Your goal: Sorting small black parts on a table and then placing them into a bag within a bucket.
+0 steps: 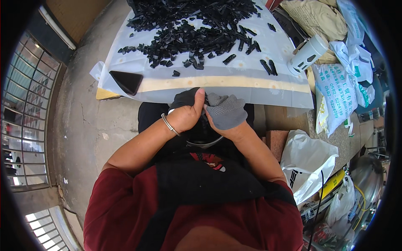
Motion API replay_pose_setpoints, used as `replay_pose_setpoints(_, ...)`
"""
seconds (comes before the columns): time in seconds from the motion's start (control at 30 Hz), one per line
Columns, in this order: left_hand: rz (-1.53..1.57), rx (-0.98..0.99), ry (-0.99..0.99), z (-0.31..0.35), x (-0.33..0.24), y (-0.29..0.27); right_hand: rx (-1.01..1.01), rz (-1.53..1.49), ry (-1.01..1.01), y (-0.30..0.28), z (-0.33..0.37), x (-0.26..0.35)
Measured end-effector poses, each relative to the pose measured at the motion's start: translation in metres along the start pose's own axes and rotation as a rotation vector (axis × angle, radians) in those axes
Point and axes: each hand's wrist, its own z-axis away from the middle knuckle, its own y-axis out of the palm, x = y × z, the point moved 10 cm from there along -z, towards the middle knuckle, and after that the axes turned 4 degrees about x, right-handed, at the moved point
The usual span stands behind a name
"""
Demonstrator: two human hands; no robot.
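Note:
Just off the table's near edge, my two hands meet over my lap. My left hand (187,112), in a dark glove that leaves the thumb bare, has its fingers curled in and the thumb on top. Beside it my right hand (226,112) wears a grey dotted glove and is closed too, its fingers folded toward the left. Whatever they pinch between them is hidden; it may be a small black piece. Below them a dark bowl-like container (204,134) with a pale rim sits in my lap. Across the table lies a large heap of small black plastic pieces (184,37).
A plastic sheet with a flower pattern covers the table (247,85). On it are a dark phone (127,82) at the left and a white cup (307,55) at the right. Printed plastic bags (335,98), a brick (276,144) and a white bag (307,161) crowd the right side.

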Motion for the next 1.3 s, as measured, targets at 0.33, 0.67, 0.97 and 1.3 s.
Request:
replay_pose_setpoints(0.33, -0.625, -0.083, 0.005, -0.068, 0.046, -0.031, 0.064, 0.322, 0.407, -0.013, -0.011, -0.149)
replay_pose_setpoints(0.67, -0.844, 0.07, -0.126, -0.099, 0.071, -0.012, 0.143, 0.156, 0.394, 0.042, -0.062, -0.153)
replay_pose_setpoints(0.97, -0.616, -0.319, 0.152, -0.088, 0.057, -0.052, -0.075, 0.042, 0.307, 0.035, -0.047, -0.137)
replay_pose_setpoints(1.3, 0.043, 0.442, -0.252, -0.038, 0.048, 0.012, -0.008, -0.263, 0.042, -0.004, -0.026, -0.041)
